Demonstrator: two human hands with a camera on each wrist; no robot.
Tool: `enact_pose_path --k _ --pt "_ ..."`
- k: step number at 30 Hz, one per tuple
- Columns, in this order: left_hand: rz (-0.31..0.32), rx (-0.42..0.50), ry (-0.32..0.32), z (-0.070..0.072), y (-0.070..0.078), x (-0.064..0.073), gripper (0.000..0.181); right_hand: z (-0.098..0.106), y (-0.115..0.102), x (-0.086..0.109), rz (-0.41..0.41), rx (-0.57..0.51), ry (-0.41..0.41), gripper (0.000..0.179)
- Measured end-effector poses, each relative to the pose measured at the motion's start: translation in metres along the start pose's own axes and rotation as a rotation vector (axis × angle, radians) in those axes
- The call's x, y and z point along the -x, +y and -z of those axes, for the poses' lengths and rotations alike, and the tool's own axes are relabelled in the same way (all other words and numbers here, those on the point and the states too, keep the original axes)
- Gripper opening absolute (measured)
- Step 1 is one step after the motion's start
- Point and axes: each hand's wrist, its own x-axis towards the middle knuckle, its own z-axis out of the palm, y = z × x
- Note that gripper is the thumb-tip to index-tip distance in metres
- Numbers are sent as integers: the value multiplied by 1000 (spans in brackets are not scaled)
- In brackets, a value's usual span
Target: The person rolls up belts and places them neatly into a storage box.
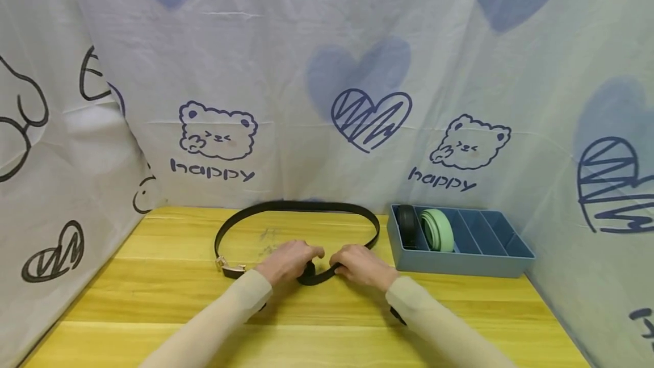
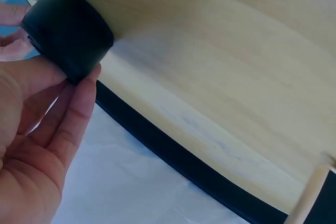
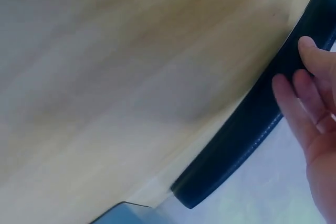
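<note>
A black belt (image 1: 317, 205) lies on its edge in a wide loop on the table, its metal buckle (image 1: 222, 263) at the left. One part of the belt is wound into a small coil (image 2: 68, 32). My left hand (image 1: 290, 260) pinches this coil between thumb and fingers, as the left wrist view shows. To its right, my right hand (image 1: 364, 266) holds the strap, with thumb and fingertips on the band (image 3: 231, 150) in the right wrist view. Between both hands a short length of strap curves toward me.
A blue-grey divided box (image 1: 460, 266) stands at the right of the wooden table (image 1: 317, 334). In its left compartments sit a rolled black belt (image 1: 406, 225) and a rolled pale green belt (image 1: 438, 230). White printed cloth (image 1: 286, 101) hangs behind and at both sides.
</note>
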Motion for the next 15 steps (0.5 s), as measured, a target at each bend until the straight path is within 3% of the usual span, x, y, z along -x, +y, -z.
enact_pose_path --k 6,11,15 --pt "-10 11 -16 1 2 -2 29 -5 -14 -7 -57 43 22 32" --pt "-9 55 -6 2 2 0 30 -9 -18 -9 -16 127 100 15" --pt "-2 72 -7 0 2 0 27 -11 -16 -9 20 110 112 5"
